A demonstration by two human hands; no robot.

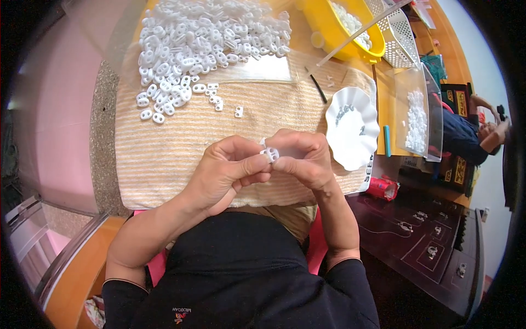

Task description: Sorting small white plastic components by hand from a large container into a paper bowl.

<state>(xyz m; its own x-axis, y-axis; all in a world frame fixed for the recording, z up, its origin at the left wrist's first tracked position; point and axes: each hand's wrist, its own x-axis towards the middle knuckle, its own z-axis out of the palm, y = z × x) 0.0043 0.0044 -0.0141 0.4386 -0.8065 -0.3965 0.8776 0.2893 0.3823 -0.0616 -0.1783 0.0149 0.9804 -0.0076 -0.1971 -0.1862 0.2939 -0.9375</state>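
Both hands, the left hand [222, 167] and the right hand [307, 156], pinch one small white plastic piece [269, 154] together over the striped towel [164, 148]; the big pile of white pieces [192, 44] seems mostly untouched

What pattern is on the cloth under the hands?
Thin orange and cream stripes on the cloth, clearest in the head view.

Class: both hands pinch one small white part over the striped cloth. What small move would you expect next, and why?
Probably setting the white part down on the white scalloped plate beside the right hand. Left hand and right hand pinch it together, and the plate already holds a few small pieces.
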